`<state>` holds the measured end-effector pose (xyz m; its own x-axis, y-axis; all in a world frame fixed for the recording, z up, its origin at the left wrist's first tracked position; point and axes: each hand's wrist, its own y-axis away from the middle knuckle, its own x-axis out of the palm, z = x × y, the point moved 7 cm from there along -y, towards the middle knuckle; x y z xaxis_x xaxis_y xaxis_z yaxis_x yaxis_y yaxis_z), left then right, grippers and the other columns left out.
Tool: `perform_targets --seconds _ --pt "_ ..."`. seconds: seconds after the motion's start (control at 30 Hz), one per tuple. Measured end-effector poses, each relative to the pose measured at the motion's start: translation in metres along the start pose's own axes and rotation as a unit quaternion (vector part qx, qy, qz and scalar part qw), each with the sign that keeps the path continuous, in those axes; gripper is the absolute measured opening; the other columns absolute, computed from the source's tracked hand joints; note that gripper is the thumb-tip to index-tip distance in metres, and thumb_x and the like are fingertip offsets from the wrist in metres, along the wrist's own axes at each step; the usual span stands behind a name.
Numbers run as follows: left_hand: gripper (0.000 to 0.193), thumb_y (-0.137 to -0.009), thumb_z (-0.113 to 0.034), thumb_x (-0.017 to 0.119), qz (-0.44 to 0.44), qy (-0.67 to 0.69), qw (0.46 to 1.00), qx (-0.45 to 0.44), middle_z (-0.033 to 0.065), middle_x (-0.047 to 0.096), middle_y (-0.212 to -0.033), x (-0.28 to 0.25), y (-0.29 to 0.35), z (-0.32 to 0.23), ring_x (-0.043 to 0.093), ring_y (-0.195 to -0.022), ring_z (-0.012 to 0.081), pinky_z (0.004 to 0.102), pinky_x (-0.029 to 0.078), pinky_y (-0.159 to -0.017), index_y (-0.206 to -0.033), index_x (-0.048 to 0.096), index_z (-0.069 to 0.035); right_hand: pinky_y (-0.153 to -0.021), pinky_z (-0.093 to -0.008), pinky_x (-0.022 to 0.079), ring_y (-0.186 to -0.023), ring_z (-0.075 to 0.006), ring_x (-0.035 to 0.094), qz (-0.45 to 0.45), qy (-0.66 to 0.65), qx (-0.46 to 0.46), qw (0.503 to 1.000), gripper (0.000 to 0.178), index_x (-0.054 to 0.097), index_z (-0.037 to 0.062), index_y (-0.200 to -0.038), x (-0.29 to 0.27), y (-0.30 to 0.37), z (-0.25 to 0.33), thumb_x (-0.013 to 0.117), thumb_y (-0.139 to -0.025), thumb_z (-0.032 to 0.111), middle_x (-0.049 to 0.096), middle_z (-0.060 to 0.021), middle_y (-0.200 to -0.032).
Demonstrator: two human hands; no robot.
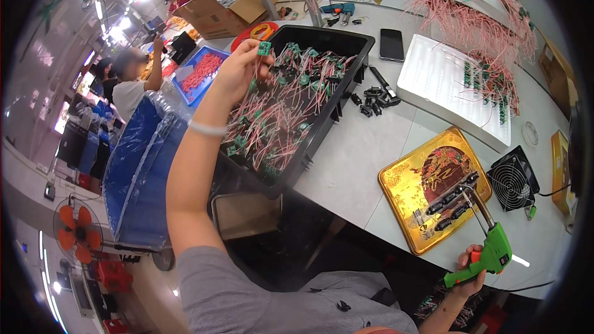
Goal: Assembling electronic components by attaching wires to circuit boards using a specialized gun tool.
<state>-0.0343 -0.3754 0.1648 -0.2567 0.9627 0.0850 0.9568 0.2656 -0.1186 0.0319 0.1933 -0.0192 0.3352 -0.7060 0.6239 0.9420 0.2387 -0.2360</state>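
My left hand (pixel 235 77), raised over the far left side of a black plastic bin (pixel 337 108), pinches a small green circuit board (pixel 264 48) between thumb and fingers. Many similar boards with thin pink and white wires (pixel 281 127) fill the bin. My right hand (pixel 471 277) is wrapped around the handle of a green soldering gun (pixel 497 248) at the table's near right edge. The gun's metal nose reaches over a gold tin lid (pixel 405 176), where several small black parts (pixel 442 224) lie. Whether its tip touches any of them, I cannot tell.
A white foam tray (pixel 427 89) with wired boards stands at the right, near a black phone (pixel 391 44) and loose black parts (pixel 373 100). A black fan (pixel 513 179) sits beside the lid. Beyond the bin are a blue tray of pink pieces (pixel 201 74) and cardboard boxes (pixel 213 15).
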Motion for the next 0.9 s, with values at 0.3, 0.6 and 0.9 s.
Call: perform_targets --seconds 0.3,0.6,0.9 --pt "0.030 -0.073 -0.003 0.049 -0.147 -0.660 0.730 0.094 0.0121 0.063 -0.087 -0.083 -0.171 0.095 0.060 -0.082 0.0207 0.0290 0.046 -0.072 -0.099 0.062 -0.005 -0.062 -0.0268 0.038 -0.070 -0.0173 0.050 -0.094 0.013 0.027 0.995 0.062 0.046 -0.0057 -0.109 -0.019 0.002 -0.005 0.056 -0.073 0.043 0.053 -0.0172 -0.098" --pt "0.010 -0.073 -0.008 0.058 0.141 -0.513 0.786 0.316 0.0117 0.061 -0.081 0.228 -0.116 0.064 0.057 -0.078 0.0270 0.0327 0.044 -0.072 -0.080 0.064 -0.004 -0.069 -0.0286 0.043 -0.075 -0.0204 0.054 -0.075 -0.033 0.022 0.996 0.063 0.043 -0.0025 -0.118 -0.014 -0.001 0.007 0.062 -0.071 0.035 0.053 -0.0225 -0.103" --pt "0.010 -0.072 -0.014 0.061 0.165 -0.471 0.780 0.379 0.0076 0.060 -0.077 0.428 -0.172 0.112 0.054 -0.079 0.0244 0.0365 0.039 -0.074 -0.079 0.067 -0.010 -0.066 -0.0273 0.044 -0.074 -0.0193 0.054 -0.109 0.002 0.041 0.993 0.067 0.041 -0.0029 -0.119 -0.009 -0.001 0.001 0.064 -0.070 0.037 0.053 -0.0218 -0.102"
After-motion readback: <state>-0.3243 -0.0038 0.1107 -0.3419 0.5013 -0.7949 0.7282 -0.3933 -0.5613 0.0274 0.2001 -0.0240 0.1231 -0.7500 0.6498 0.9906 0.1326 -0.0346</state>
